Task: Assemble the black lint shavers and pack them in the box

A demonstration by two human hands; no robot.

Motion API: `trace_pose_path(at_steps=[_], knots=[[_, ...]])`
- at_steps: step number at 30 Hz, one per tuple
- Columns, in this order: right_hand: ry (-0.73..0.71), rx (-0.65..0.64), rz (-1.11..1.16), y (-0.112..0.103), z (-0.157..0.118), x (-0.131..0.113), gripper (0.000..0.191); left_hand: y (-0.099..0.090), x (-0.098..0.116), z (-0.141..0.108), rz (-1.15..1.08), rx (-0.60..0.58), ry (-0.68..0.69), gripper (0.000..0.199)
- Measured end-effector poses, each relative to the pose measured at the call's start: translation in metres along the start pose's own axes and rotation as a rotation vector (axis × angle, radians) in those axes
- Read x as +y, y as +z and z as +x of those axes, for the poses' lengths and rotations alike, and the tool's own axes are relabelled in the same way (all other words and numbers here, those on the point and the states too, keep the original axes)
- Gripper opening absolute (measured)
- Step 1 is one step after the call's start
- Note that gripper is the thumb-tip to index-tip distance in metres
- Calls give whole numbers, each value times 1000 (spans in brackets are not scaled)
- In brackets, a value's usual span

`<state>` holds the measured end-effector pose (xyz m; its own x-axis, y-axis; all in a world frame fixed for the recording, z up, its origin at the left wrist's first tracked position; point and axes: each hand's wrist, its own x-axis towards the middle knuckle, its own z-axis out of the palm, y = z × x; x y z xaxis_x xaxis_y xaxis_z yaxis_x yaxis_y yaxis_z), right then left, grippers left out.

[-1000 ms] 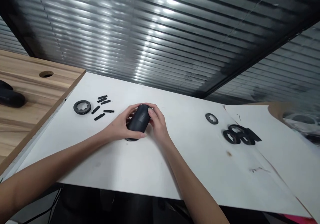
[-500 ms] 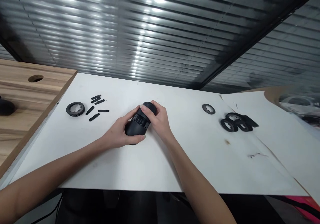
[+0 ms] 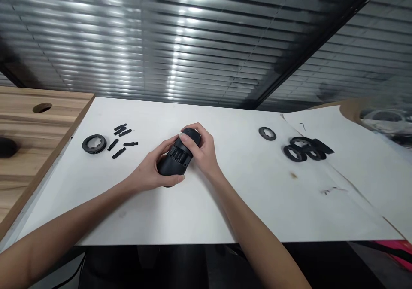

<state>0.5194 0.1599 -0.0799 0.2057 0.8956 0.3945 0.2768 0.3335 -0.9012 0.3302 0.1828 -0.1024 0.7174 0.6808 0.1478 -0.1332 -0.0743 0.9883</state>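
A matte black cylindrical plastic housing [image 3: 175,162] has been turned so that its ribbed, slotted section [image 3: 179,155] now faces upward, and it is held at the frame's centre, clamped between the curled fingers of the left hand [image 3: 149,171] and the right hand [image 3: 202,149]. Black plastic strips [image 3: 119,153] and a black toothed ring [image 3: 94,144] lie to the left on the white board [image 3: 225,211], near its edge with the wooden tabletop [image 3: 32,160]. A stack of black rings [image 3: 294,153] lies well apart at right — white board extends between them and the hands.
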Motion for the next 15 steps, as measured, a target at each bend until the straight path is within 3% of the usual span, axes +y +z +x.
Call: trace_pose_path(at_steps=[15], knots=[[-61, 13, -29, 0, -2, -2, 23, -3, -2, 0, 15, -36, 43, 89]])
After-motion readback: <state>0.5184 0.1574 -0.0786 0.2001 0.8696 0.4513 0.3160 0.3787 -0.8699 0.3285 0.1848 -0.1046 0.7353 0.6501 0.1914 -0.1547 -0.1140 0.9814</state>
